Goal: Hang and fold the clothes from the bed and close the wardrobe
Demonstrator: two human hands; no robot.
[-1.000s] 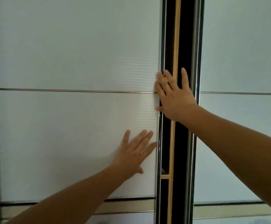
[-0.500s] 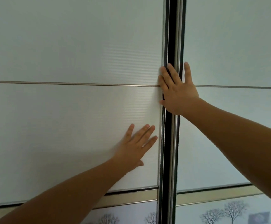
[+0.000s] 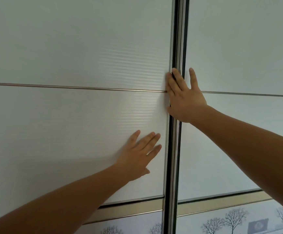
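Two hands [image 3: 137, 154] [image 3: 185, 98] flat on wardrobe doors [image 3: 69, 48] [image 3: 238, 48]

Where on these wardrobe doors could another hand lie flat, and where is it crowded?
Free: the left door above its strip, and the right door beyond the right hand. Crowded: the middle seam, with the right hand across it and the left hand flat beside it.

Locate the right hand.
Head view, right of centre: the right hand presses flat across the seam between the wardrobe doors, above the left hand.
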